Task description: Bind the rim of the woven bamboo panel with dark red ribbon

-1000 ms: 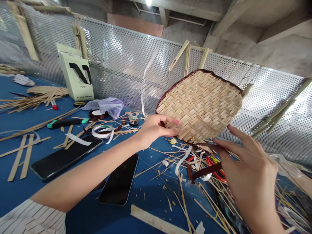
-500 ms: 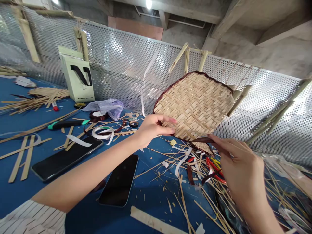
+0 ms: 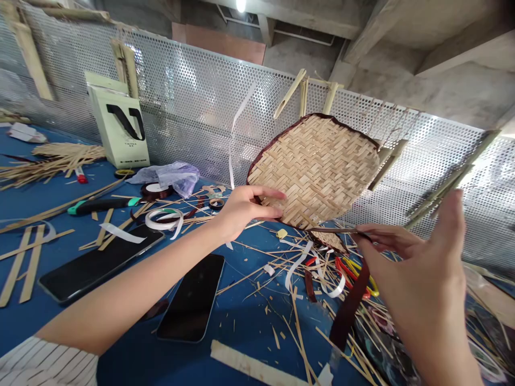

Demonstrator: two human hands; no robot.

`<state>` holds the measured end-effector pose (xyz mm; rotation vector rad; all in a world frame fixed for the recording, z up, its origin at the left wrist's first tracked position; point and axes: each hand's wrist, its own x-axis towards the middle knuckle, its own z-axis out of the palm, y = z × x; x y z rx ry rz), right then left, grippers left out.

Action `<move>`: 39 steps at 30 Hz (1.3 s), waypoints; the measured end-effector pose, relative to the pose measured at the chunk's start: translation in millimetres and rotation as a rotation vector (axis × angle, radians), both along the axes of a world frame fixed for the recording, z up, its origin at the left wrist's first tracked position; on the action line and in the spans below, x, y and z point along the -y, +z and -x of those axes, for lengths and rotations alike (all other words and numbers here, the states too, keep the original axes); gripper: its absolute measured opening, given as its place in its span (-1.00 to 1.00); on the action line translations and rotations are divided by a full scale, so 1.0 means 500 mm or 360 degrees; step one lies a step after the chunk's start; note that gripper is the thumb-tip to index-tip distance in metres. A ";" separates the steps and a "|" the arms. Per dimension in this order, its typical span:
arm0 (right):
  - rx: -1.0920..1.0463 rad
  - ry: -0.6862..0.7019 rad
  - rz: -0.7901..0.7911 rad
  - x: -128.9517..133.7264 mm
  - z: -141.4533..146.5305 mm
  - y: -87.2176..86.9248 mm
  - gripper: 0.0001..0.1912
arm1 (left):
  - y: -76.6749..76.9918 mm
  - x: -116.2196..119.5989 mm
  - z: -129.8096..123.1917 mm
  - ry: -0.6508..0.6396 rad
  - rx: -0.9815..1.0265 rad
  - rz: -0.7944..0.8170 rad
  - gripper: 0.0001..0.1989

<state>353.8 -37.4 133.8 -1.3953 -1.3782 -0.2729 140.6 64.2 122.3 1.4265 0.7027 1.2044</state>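
Note:
A round woven bamboo mat (image 3: 316,166) with a dark brown bound rim is held upright above the table. My left hand (image 3: 247,209) grips its lower left edge, with the fingers across the weave. My right hand (image 3: 418,273) is at the mat's lower edge, its fingers along a dark brown strip (image 3: 349,306). That strip hangs down past the hand, and a stiff part of it lies against the mat's bottom rim. The right thumb stands spread upward, away from the mat.
The blue table holds several bamboo strips and offcuts, two phones (image 3: 192,297), a green-trimmed knife (image 3: 102,205), white tape (image 3: 163,219) and red-handled scissors (image 3: 354,273). A perforated metal screen (image 3: 193,96) stands behind the table, and a pale paper bag (image 3: 117,126) stands at back left.
My right thumb has lifted and spread away from the fingers. The brown strip now hangs lower and more steeply from that hand. The mat has barely moved, and the view has shifted slightly.

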 end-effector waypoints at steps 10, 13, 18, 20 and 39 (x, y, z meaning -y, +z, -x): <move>0.0684 -0.0017 -0.0287 -0.033 -0.045 0.001 -0.48 | 0.003 0.009 0.000 -0.0072 -0.0015 -0.0020 -0.64; 0.0770 -0.0207 -0.0221 -0.039 -0.047 0.007 -0.82 | 0.005 0.008 0.003 -0.0057 -0.0017 -0.0009 -0.64; 0.0788 -0.0055 -0.0203 -0.036 -0.055 0.019 -0.80 | 0.008 0.007 0.005 -0.0011 -0.0026 -0.0008 -0.63; 0.0617 0.0132 -0.0147 -0.034 -0.061 0.023 -0.81 | 0.010 0.008 0.004 -0.0015 -0.0050 0.0007 -0.64; 0.0206 -0.0010 -0.0341 -0.023 -0.104 0.057 -0.84 | 0.011 0.010 0.002 -0.0135 -0.0028 0.0082 -0.70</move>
